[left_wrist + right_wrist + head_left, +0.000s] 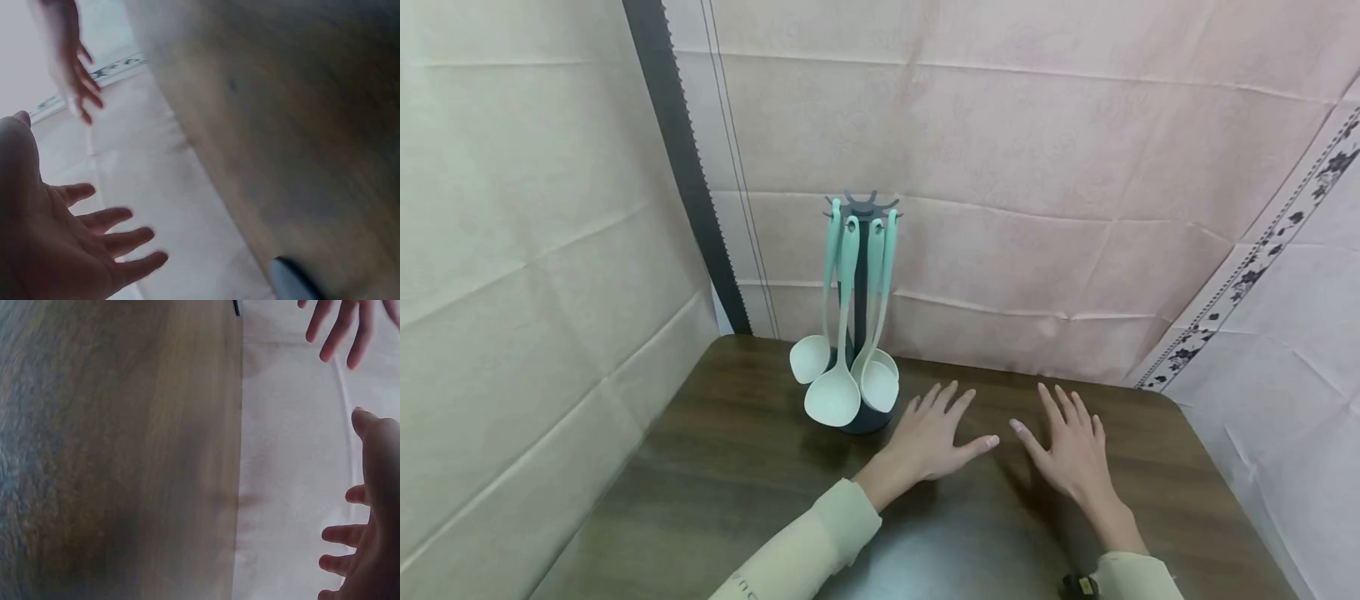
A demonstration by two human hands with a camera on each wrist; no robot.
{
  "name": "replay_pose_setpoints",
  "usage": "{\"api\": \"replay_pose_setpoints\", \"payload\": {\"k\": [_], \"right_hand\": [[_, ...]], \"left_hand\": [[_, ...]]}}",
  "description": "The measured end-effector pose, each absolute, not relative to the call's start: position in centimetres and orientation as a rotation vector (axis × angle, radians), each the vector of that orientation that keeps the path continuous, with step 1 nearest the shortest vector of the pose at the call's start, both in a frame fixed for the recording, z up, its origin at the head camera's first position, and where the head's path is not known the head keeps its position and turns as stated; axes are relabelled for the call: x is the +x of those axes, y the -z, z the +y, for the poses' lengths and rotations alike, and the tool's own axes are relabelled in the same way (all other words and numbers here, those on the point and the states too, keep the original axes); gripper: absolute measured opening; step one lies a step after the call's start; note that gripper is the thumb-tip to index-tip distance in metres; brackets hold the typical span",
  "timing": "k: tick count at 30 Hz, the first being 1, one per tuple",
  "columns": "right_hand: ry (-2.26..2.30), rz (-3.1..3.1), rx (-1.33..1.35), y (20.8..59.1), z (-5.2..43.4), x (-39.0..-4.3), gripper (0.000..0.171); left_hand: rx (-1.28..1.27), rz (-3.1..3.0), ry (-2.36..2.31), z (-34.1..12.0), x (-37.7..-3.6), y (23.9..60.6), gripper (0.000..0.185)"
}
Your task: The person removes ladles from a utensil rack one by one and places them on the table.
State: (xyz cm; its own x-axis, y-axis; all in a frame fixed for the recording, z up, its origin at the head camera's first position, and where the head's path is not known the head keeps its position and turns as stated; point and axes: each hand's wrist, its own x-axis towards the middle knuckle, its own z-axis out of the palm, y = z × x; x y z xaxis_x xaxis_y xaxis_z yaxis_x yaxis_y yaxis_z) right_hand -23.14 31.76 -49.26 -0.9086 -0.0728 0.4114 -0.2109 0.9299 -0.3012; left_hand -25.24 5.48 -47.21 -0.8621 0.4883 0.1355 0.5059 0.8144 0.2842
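Note:
My left hand (925, 442) is held over the table with fingers spread and nothing in it. It is the hand nearest to the dark utensil stand (867, 423), just right of its base. On the stand hang several utensils with mint-green handles and white heads: a ladle (809, 359) at the left, a large spoon-like one (832, 398) in front, and two overlapping ones (881, 388) at the right. My right hand (1071, 454), also spread and holding nothing, is farther right. In the left wrist view, the left palm (69, 250) faces sideways; the right wrist view shows the right hand (378, 506) with fingers extended.
Beneath both hands is a brown wood-grain table (700, 492) with rounded back corners. Pale creased cloth (1015, 183) hangs behind it, with more cloth (512, 275) along the left side. A dark strip (688, 167) and a floral border (1247, 275) run down the cloth.

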Motion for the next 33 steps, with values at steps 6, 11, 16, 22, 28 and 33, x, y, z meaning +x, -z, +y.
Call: {"api": "replay_pose_setpoints", "payload": {"k": [6, 11, 16, 22, 28, 33], "right_hand": [[-0.646, -2.594, 0.17, 48.6, 31.3, -23.0, 0.079], [-0.855, -2.6, 0.145, 47.7, 30.5, -23.2, 0.077], [-0.99, -2.574, 0.15, 47.1, 29.8, -23.6, 0.07], [-1.078, -2.528, 0.136, 47.0, 29.4, -23.7, 0.061], [-1.072, -2.488, 0.154, 46.8, 28.9, -23.8, 0.057], [-1.068, -2.447, 0.189, 46.6, 28.2, -23.7, 0.056]], "left_hand": [[-0.91, -2.844, 0.738, 3.7, -23.2, 44.9, 0.093], [-1.013, -2.626, 0.927, 2.3, -21.9, 42.8, 0.069], [-1.101, -2.376, 0.979, 1.2, -21.5, 41.1, 0.046], [-1.152, -2.098, 0.926, 0.0, -22.0, 39.3, 0.027], [-1.126, -1.976, 0.933, -1.6, -22.8, 36.6, 0.03], [-1.078, -1.864, 0.935, -2.9, -23.5, 34.1, 0.035]]}}
